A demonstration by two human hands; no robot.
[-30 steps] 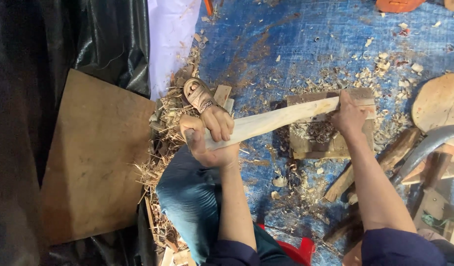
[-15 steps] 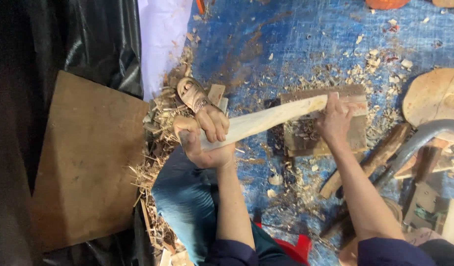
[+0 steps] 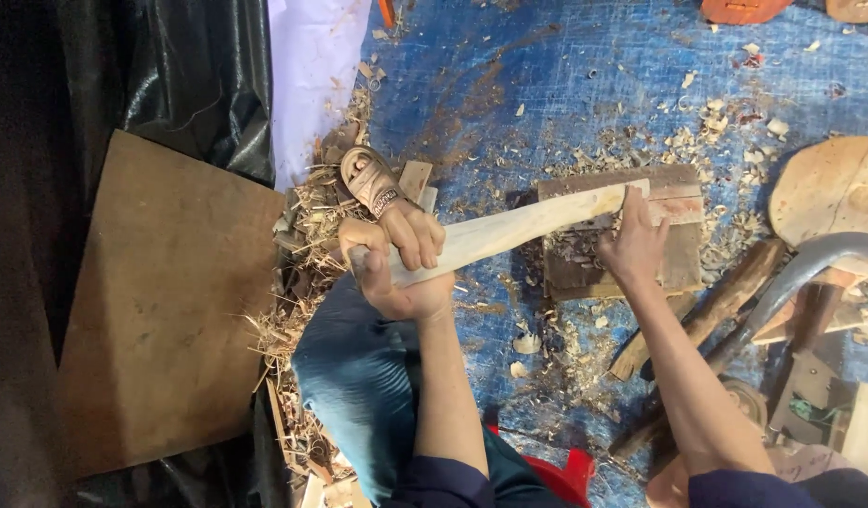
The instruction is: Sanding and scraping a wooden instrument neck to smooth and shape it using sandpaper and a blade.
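Wood blank, pale and long, lay across my knee toward 2 o'clock. My left hand was wrapped tight on its near end, right hand pressed flat-fingered where it met the wooden block.

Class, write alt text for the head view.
Left hand grips one end of a pale wooden blank; right hand steadies its far end on a wooden block, amid shavings on a blue tarp.
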